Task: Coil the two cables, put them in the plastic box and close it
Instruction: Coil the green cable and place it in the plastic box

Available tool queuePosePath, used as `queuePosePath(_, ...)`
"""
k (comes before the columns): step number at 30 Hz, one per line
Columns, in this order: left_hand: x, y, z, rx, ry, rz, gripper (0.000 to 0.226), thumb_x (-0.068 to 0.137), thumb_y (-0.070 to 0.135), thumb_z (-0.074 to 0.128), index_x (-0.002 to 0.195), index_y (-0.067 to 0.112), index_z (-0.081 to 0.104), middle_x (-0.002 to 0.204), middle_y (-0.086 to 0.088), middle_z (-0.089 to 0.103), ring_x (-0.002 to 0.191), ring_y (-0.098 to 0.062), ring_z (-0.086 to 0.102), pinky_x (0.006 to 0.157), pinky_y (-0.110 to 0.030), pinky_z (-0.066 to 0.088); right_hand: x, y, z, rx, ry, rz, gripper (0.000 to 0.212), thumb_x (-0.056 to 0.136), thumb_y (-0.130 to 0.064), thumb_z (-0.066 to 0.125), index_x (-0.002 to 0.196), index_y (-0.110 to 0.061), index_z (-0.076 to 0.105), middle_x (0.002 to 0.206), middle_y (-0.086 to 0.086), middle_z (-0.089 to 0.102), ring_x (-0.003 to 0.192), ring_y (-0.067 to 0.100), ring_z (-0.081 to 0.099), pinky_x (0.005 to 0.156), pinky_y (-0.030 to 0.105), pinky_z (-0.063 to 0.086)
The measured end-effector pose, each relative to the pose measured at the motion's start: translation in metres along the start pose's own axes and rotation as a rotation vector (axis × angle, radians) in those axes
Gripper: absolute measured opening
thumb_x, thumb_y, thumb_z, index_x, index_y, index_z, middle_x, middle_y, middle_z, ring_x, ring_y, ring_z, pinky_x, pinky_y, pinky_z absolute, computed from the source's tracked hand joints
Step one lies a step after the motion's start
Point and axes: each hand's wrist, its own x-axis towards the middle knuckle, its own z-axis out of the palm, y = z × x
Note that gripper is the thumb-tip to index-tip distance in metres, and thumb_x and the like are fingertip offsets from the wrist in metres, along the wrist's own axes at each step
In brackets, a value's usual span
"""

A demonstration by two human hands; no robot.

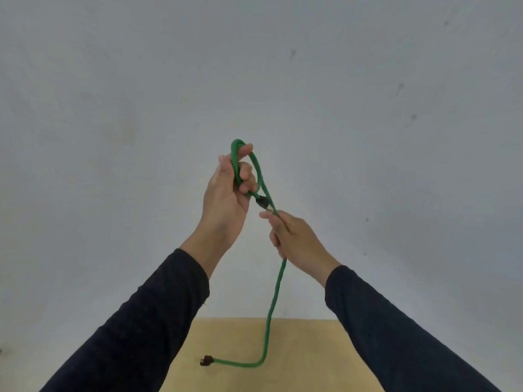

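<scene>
Filling most of the view is a grey wall (113, 108), with a tan bench (311, 349) at 6 o'clock. Both hands are raised before it: the left hand (226, 199) has its fingers (245, 176) curled shut around the first loop of a green cable (276, 292), and the right hand (297, 236), at 4 o'clock from it, pinches the strand just below. The cable hangs to the bench, ending in a dark plug (206, 361). No second cable or plastic box is visible. The loop could spring open if the left grip loosens, and pulling fast could whip the plug off the bench.
</scene>
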Motion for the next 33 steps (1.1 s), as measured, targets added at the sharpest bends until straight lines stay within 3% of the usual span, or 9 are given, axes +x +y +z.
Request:
queuePosePath(4,0.019,0.000,-0.014,0.486,0.122,0.148,0.030,0.103,0.026,0.021,0.115,0.023,0.048,0.073,0.008,0.049,0.066,-0.010,0.048,0.073,-0.022,0.039,-0.014,-0.010,0.024,-0.298,-0.278,0.002,0.033,0.097,-0.029,0.036,0.128,-0.018,0.043,0.076,-0.003,0.052,0.063,0.015,0.052,0.055,0.025,0.042)
queuePosePath(9,0.006,-0.025,-0.045,1.028,-0.025,0.164,0.028,0.102,0.025,0.025,0.111,0.016,0.050,0.072,0.006,0.052,0.065,0.001,0.049,0.069,-0.017,0.038,-0.019,-0.045,0.010,-0.501,-0.433,-0.136,0.027,0.095,-0.030,0.044,0.109,-0.013,0.059,0.074,-0.008,0.050,0.062,0.007,0.048,0.057,0.022,0.037)
queuePosePath(13,-0.021,-0.033,-0.064,0.891,-0.182,-0.056,0.030,0.101,0.027,0.028,0.108,0.020,0.057,0.071,0.010,0.053,0.059,0.003,0.050,0.062,-0.013,0.039,-0.006,-0.065,-0.031,-0.553,-0.247,-0.228,0.020,0.090,-0.031,0.053,0.090,-0.017,0.067,0.064,-0.011,0.055,0.053,0.001,0.047,0.055,0.014,0.034)
queuePosePath(16,-0.045,-0.038,-0.060,0.751,-0.330,-0.186,0.043,0.097,0.040,0.024,0.109,0.023,0.062,0.061,0.009,0.051,0.054,-0.008,0.041,0.055,-0.027,0.034,0.007,-0.064,-0.064,-0.384,-0.147,-0.161,0.014,0.083,-0.032,0.064,0.080,-0.020,0.071,0.075,0.006,0.068,0.063,0.015,0.055,0.063,0.023,0.043)
queuePosePath(18,-0.054,-0.039,-0.047,0.641,-0.360,-0.217,0.054,0.095,0.044,0.017,0.108,0.022,0.065,0.056,0.010,0.045,0.052,-0.009,0.036,0.055,-0.028,0.035,0.009,-0.059,-0.071,-0.252,-0.148,-0.141,0.013,0.084,-0.027,0.065,0.082,-0.017,0.072,0.063,-0.009,0.066,0.054,0.005,0.051,0.055,0.017,0.041)
queuePosePath(23,-0.037,-0.015,-0.008,0.127,-0.169,-0.197,0.063,0.091,0.052,0.019,0.099,0.016,0.070,0.047,0.012,0.032,0.043,-0.005,0.026,0.047,-0.017,0.028,0.018,-0.027,-0.052,0.165,0.059,-0.095,0.025,0.094,-0.019,0.049,0.084,-0.025,0.071,0.054,-0.005,0.046,0.044,0.008,0.034,0.046,0.023,0.028)
queuePosePath(27,-0.002,0.009,-0.001,0.022,0.027,-0.012,0.060,0.097,0.048,0.014,0.108,0.015,0.062,0.052,0.011,0.033,0.047,-0.005,0.027,0.051,-0.016,0.028,0.004,-0.003,-0.009,-0.177,0.001,-0.092,0.029,0.098,-0.025,0.037,0.105,-0.027,0.065,0.056,-0.012,0.043,0.043,-0.001,0.040,0.050,0.017,0.031)
queuePosePath(29,0.011,0.014,-0.007,0.230,0.099,0.072,0.052,0.098,0.046,0.015,0.111,0.021,0.059,0.054,0.013,0.038,0.050,-0.005,0.032,0.054,-0.016,0.032,-0.010,-0.006,0.011,-0.262,-0.152,-0.107,0.032,0.099,-0.029,0.034,0.115,-0.021,0.060,0.062,-0.018,0.043,0.049,-0.006,0.046,0.051,0.010,0.033)
queuePosePath(33,0.005,-0.002,-0.028,0.983,-0.004,0.167,0.037,0.100,0.035,0.025,0.109,0.015,0.055,0.065,0.009,0.049,0.055,0.001,0.045,0.057,-0.013,0.037,-0.017,-0.028,0.022,-0.374,-0.316,-0.217,0.028,0.096,-0.031,0.043,0.099,-0.009,0.060,0.066,0.000,0.053,0.054,0.015,0.046,0.055,0.027,0.037)
